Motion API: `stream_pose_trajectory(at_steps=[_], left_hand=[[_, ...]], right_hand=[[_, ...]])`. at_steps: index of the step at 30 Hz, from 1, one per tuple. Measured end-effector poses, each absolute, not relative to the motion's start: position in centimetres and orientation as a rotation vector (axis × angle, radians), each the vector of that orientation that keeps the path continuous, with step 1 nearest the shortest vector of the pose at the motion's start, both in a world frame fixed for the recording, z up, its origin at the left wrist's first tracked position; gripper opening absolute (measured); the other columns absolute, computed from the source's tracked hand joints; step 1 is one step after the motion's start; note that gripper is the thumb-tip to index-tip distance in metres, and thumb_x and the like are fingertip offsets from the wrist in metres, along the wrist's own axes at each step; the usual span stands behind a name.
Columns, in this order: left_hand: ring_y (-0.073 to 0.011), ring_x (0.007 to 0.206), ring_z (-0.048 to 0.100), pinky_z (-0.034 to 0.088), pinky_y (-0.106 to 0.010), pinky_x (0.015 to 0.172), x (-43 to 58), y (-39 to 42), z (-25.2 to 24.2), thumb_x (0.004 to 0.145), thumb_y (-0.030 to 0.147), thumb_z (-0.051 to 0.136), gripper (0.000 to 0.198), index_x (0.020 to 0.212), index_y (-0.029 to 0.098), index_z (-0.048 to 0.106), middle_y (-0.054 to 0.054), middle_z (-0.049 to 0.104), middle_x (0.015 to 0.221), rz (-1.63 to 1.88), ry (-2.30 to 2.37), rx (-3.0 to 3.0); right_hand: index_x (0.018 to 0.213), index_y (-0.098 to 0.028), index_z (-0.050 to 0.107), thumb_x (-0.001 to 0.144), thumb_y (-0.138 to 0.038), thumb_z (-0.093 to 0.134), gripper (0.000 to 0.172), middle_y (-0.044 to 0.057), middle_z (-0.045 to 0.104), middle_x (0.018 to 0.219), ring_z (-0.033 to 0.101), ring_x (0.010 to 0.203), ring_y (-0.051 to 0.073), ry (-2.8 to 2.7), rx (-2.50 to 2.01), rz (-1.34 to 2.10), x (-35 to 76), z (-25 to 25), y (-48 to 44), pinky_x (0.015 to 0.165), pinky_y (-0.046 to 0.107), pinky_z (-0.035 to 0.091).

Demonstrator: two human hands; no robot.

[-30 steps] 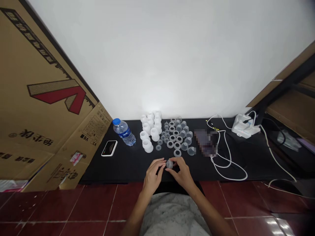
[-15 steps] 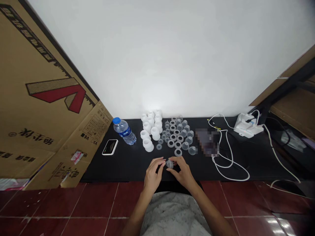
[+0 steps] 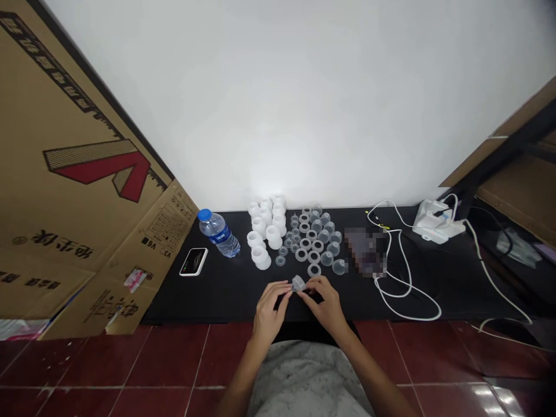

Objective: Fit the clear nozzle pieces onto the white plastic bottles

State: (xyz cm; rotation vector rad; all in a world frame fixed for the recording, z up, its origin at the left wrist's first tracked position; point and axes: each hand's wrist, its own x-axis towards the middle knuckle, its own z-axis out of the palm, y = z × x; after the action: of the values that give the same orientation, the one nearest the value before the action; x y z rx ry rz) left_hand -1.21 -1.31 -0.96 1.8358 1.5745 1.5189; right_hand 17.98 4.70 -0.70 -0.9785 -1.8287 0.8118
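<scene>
My left hand (image 3: 268, 308) and my right hand (image 3: 325, 301) meet over the near edge of a black table (image 3: 226, 289). Between their fingertips they pinch a small clear plastic cup (image 3: 297, 283). Just beyond it lie several more clear cups and rings (image 3: 316, 240) in rows. To the left of those stand several white plastic cups (image 3: 266, 229), upside down.
A water bottle (image 3: 218, 233) and a phone (image 3: 193, 262) lie at the left. Large cardboard boxes (image 3: 78, 191) lean at the far left. A white cable (image 3: 402, 278) runs to a white charger (image 3: 435, 223) at the right, past a blurred dark object (image 3: 365, 250). Red floor tiles lie below.
Both hands have turned the small clear cup a little and lifted it slightly toward the rows. Nothing else on the table has moved.
</scene>
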Motion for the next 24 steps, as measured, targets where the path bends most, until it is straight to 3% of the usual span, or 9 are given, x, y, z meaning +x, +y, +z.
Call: stream_pose_trajectory(at_steps=[8,14,20,24], left_hand=[[-0.0250,0.113,0.076,0.063,-0.043,0.099,-1.18,-1.08,-0.69,0.107,0.021,0.061,0.018,0.115,0.027,0.076,-0.007,0.080,0.113,1.494,1.621,1.810],[-0.0257,0.116,0.075,0.063,-0.045,0.101,-1.22,-1.05,-0.73,0.110,0.021,0.054,0.027,0.125,0.028,0.076,-0.008,0.080,0.119,1.463,1.628,1.827],[-0.0238,0.100,0.077,0.065,-0.039,0.088,-1.03,-0.71,-0.91,0.107,0.027,0.064,0.013,0.108,0.025,0.076,-0.007,0.079,0.103,1.559,1.756,1.738],[-0.0231,0.100,0.076,0.064,-0.037,0.087,-1.00,-0.68,-0.67,0.108,0.028,0.060,0.017,0.110,0.025,0.076,-0.008,0.079,0.106,1.536,1.781,1.728]], right_hand=[[0.112,-0.027,0.072,0.107,-0.027,0.063,0.010,0.009,0.073,0.107,0.070,0.098,0.025,-1.943,-0.920,0.852,18.00,-0.53,4.26,0.086,0.038,0.061],[0.114,-0.026,0.071,0.108,-0.026,0.059,0.013,0.010,0.075,0.110,0.072,0.097,0.025,-1.930,-0.915,0.874,18.09,-0.35,4.49,0.086,0.038,0.062],[0.109,-0.026,0.070,0.108,-0.025,0.059,0.011,0.008,0.075,0.106,0.073,0.094,0.024,-1.873,-0.922,0.866,18.00,-0.34,4.63,0.084,0.036,0.061],[0.108,-0.026,0.070,0.108,-0.026,0.059,0.011,0.008,0.075,0.105,0.073,0.094,0.023,-1.859,-0.911,0.874,18.04,-0.02,4.58,0.083,0.034,0.061]])
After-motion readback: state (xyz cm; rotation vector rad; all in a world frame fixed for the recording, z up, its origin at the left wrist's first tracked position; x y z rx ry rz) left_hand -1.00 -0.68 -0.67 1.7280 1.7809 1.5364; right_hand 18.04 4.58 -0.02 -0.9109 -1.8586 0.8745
